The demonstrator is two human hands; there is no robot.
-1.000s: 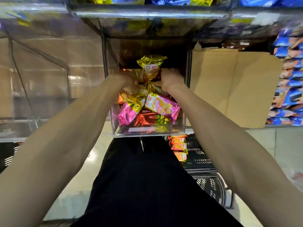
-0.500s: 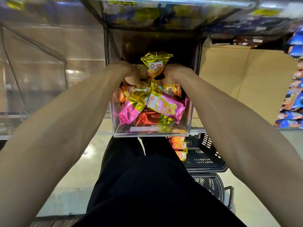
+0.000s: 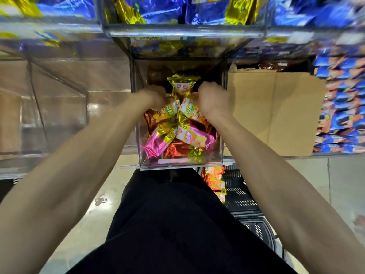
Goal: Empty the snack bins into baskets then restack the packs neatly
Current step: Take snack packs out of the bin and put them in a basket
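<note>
1. Lowest and nearest, on the floor (image 3: 79, 224), a black basket (image 3: 240, 196) sits to the person's right. Orange packs (image 3: 214, 177) lie along its left side.
2. Just above it, at the shelf (image 3: 126, 166) edge, stands the clear bin (image 3: 181, 165), front wall toward the person. It holds a loose heap of packs (image 3: 189, 139) in pink, red and yellow, lying at all angles.
3. At the back of that heap, the left hand (image 3: 156, 95) and right hand (image 3: 212, 97) reach in side by side, knuckles up. Their fingers are curled down into the packs and, as far as I can make out, each is gripping a bunch. The fingertips are buried.
4. Between the two hands a gold pack (image 3: 182, 86) stands on end, long axis upright, just beside both.
5. This looks like the emptying step, with much of the bin left to clear. The heap lies on the person's side of the fingers. Any scoop would have to come forward over the front wall, then down and right. The right hand is the nearer one to the basket.
6. Farther off, cardboard (image 3: 276, 111) leans to the right of the bin, and the upper bins (image 3: 185, 10) hold blue and gold bags.
</note>
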